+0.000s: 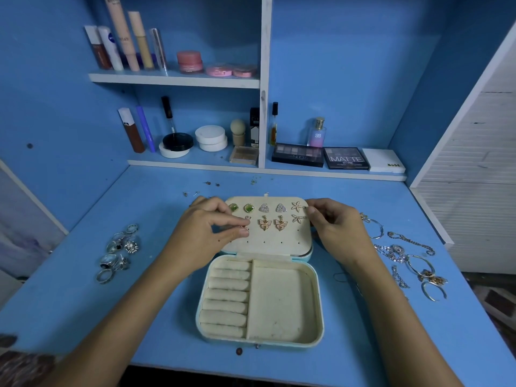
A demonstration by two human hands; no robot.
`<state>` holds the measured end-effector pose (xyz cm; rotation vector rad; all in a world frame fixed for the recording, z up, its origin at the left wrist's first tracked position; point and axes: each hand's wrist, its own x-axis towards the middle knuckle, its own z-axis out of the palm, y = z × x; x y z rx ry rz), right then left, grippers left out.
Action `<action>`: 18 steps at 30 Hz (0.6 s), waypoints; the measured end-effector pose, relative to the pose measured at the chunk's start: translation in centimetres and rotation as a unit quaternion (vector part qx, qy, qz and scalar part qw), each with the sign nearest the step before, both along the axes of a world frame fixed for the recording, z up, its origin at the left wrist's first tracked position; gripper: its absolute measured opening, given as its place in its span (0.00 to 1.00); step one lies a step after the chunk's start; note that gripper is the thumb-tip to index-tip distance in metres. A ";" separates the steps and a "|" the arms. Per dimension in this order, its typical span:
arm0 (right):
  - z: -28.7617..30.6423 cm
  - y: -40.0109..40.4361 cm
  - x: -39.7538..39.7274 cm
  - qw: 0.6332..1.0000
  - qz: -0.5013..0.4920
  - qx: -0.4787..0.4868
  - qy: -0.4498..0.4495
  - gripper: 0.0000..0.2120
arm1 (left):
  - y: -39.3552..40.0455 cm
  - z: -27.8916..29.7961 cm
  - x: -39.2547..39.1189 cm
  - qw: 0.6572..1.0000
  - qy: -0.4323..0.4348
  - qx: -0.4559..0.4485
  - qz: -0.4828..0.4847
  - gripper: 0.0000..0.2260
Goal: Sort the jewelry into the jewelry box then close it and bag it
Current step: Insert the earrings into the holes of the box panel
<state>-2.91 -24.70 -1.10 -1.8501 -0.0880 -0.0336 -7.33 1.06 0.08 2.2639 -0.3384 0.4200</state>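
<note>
Jewelry box [282, 300] lies open flat on the blue desk [391, 344], lid panel [268, 244] folded away toward the shelves, its peg holes part filled: two green studs [240, 208], two triangular studs [272, 208], two starfish pieces [298, 212], two butterfly drops [272, 223]. Left hand [212, 222] over the panel's left side, thumb and forefinger pinched together on a small earring [247, 219] at the second row, just left of the butterflies; whether the post is already through the hole cannot be told. Right hand [332, 224] at the lid's right edge, fingers curled against it near the upper starfish, seemingly steadying the panel; a true grip cannot be confirmed. Ring rolls [227, 300] and the open tray [282, 303] in the base look empty. Rings [118, 252] heaped on the desk to the left, chains and hoops [410, 258] to the right, a few loose studs [195, 193] beyond the box. Judgement: earring stage under way, rings and chains not yet begun. To do it well: keep the panel braced, line the post square to the hole, press straight, seat the partner beside it so pairs stay together
</note>
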 end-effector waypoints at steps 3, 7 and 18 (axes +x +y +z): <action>0.1 0.0 -0.1 1.000 -0.003 0.000 0.002 0.06 | 0.0 -0.2 0.2 1.000 0.000 0.010 0.006 0.11; 0.2 0.1 -0.2 1.000 -0.006 -0.002 0.001 0.06 | -0.2 -0.5 0.4 1.000 -0.001 0.027 0.012 0.12; 0.4 0.1 -0.3 1.000 -0.001 -0.003 0.003 0.07 | 0.0 -0.6 0.5 0.998 0.002 0.069 -0.005 0.18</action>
